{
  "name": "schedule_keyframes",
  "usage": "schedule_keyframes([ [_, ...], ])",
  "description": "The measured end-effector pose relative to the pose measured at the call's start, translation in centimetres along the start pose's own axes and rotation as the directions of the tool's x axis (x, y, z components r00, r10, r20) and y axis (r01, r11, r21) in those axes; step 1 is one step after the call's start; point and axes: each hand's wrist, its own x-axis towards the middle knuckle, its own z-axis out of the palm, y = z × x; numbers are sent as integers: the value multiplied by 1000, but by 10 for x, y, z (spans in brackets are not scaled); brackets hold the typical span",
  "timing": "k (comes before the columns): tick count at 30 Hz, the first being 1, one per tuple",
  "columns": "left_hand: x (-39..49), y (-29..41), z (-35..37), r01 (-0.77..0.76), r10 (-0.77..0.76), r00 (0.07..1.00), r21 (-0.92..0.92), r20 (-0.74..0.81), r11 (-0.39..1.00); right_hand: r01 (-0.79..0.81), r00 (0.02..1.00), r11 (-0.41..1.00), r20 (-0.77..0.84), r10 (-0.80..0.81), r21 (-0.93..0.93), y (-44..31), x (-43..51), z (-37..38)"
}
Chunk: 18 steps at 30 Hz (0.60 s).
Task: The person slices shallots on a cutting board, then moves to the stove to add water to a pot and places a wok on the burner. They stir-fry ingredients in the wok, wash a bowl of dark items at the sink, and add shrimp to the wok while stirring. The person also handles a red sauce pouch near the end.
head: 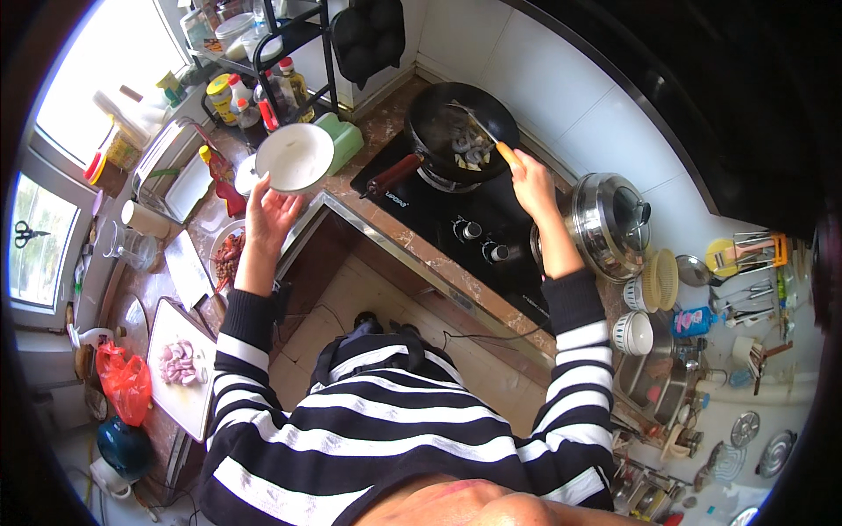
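Observation:
My left hand holds a white bowl by its near rim, raised over the counter corner; its inside shows no food. In my right hand is the orange handle of a metal spatula, whose blade reaches into a black wok. Grey shrimp and pale yellowish pieces lie together in the wok. The wok stands on a burner of the black gas hob, its dark red handle pointing towards me on the left.
Right of the hob stands a lidded steel pot, then bowls and a sink. On the left are a cutting board with chopped shallots or onions, a cleaver and a plate of reddish food. Bottles stand behind.

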Motion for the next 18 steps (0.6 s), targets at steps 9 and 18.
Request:
schedule_keyframes([
  [9,-30,-36,-39,63,-69,990,-53,-123,997,108,970,969,235,-55,-221,8,-25,-35],
  [18,-5,-80,-66,181,-175,967,16,-185,983,0,968,929,232,92,-371,-25,-49,-155],
])
